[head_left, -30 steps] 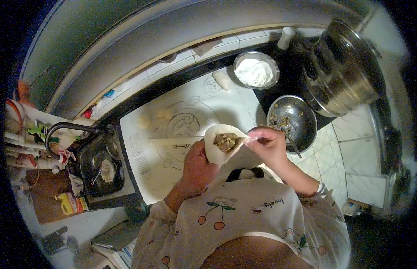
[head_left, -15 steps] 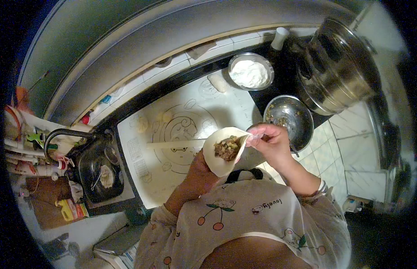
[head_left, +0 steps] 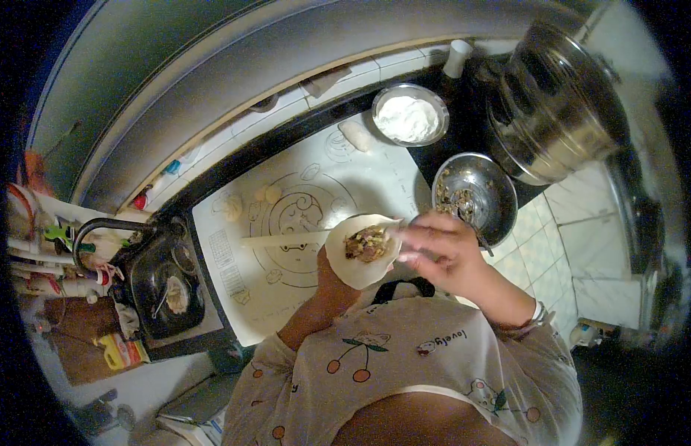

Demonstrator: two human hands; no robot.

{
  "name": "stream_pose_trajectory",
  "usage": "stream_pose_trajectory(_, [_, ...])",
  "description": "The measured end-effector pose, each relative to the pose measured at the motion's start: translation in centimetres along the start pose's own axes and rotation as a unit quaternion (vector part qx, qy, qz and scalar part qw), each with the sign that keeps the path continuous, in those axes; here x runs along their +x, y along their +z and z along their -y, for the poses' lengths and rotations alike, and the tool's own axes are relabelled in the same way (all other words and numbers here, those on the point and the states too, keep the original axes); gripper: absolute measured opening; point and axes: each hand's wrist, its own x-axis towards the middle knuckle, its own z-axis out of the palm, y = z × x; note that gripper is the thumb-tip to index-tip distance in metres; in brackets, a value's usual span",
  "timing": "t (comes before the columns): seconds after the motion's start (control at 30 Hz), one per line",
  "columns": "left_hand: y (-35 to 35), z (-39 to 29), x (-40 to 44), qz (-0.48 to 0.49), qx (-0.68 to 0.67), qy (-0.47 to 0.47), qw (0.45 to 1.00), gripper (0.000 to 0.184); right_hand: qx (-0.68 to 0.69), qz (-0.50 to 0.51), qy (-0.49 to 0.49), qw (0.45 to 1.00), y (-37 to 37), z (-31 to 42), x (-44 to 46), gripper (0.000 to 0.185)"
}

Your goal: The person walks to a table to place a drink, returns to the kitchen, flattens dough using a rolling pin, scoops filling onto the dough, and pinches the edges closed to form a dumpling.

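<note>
My left hand point(head_left: 335, 285) holds a round dough wrapper point(head_left: 360, 276) from beneath, its fingers mostly hidden under the dough. A mound of brown and yellowish filling point(head_left: 366, 245) lies in the middle of the wrapper, which is spread open. At the wrapper's right edge is my right hand point(head_left: 443, 249), thumb and fingers apart and a little blurred. Whether its fingertips still touch the edge is hard to tell. Under the hands lies a white printed mat point(head_left: 286, 297) with a pale rolling pin point(head_left: 284, 241) on it.
A metal bowl of filling point(head_left: 494, 201) stands right of my hands, with a bowl of white flour point(head_left: 410, 119) behind. A tall steel pot point(head_left: 557, 111) is at the far right. A dough piece point(head_left: 355, 137) lies on the mat's back edge. The black sink point(head_left: 148, 297) is left.
My right fingers have come apart from their pinch on the wrapper's edge. The wrapper has shifted slightly left and lies flatter, its pulled-up right side lowered.
</note>
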Motion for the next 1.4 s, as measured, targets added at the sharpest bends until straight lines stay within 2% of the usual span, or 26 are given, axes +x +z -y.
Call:
stream_pose_trajectory(0.07, [-0.3, 1.1, 0.2, 0.027, -0.001, 0.061, 0.998, 0.057, 0.015, 0.044, -0.038, 0.998, -0.1, -0.1, -0.1, 0.036])
stream_pose_trajectory(0.13, [-0.2, 0.3, -0.1, 0.047, 0.089, 0.143, 0.985, 0.056, -0.018, 0.029, -0.06, 0.998, 0.1, -0.9, -0.6, 0.028])
stream_pose_trajectory(0.2, [0.2, -1.4, -1.1, 0.045, 0.266, 0.227, 0.936, 0.054, -0.018, 0.023, -0.069, 0.997, 0.0, -1.2, -0.7, 0.025])
stream_pose_trajectory(0.3, [0.8, -1.8, -1.4, 0.057, 0.149, 0.238, 0.958, 0.054, -0.033, 0.004, -0.063, 0.997, -0.1, -1.2, -1.0, 0.024])
stream_pose_trajectory(0.4, [1.2, -1.8, -1.8, 0.058, 0.122, 0.242, 0.961, 0.052, -0.022, -0.005, 0.018, 1.0, -0.1, 0.1, -0.6, 0.023])
stream_pose_trajectory(0.5, [1.2, -1.2, -1.9, 0.072, 0.076, 0.208, 0.972, 0.05, -0.016, -0.003, 0.059, 0.998, -0.4, 1.0, 0.0, 0.021])
stream_pose_trajectory(0.6, [1.2, -1.2, -1.9, 0.072, 0.128, 0.253, 0.956, 0.048, -0.029, 0.02, 0.03, 0.999, -0.5, 0.6, 0.3, 0.019])
stream_pose_trajectory(0.7, [1.1, -0.3, -1.8, 0.079, 0.084, 0.196, 0.974, 0.051, -0.069, -0.015, -0.034, 0.997, -0.7, 0.3, 0.3, 0.017])
stream_pose_trajectory(0.8, [2.0, -0.5, -1.9, 0.051, 0.083, 0.225, 0.969, 0.05, -0.075, 0.004, -0.032, 0.997, -0.8, -0.2, -0.1, 0.014])
stream_pose_trajectory(0.9, [1.7, -0.5, -2.0, 0.066, 0.234, 0.231, 0.942, 0.047, -0.009, 0.017, 0.082, 0.996, -0.6, -0.3, -1.2, 0.011])
stream_pose_trajectory(1.0, [1.5, -0.3, -2.3, 0.102, 0.216, 0.184, 0.953, 0.047, 0.101, -0.004, 0.175, 0.979, -0.1, -0.4, -2.0, 0.008])
stream_pose_trajectory(1.13, [1.4, -0.5, -2.2, 0.164, 0.138, 0.103, 0.971, 0.048, 0.11, 0.019, 0.162, 0.981, -0.5, -0.7, -2.1, 0.015])
stream_pose_trajectory(1.2, [1.4, -0.3, -1.9, 0.179, 0.122, 0.095, 0.972, 0.048, 0.09, 0.062, 0.171, 0.979, -1.3, 0.0, -1.7, 0.02])
stream_pose_trajectory(1.3, [1.7, -0.3, -1.8, 0.171, 0.079, 0.096, 0.977, 0.047, 0.054, 0.113, 0.078, 0.989, -2.2, -0.4, -1.1, 0.026])
stream_pose_trajectory(1.4, [1.8, -0.7, -1.8, 0.164, 0.082, 0.083, 0.98, 0.046, 0.074, 0.127, 0.09, 0.985, -2.3, -1.0, -1.4, 0.026])
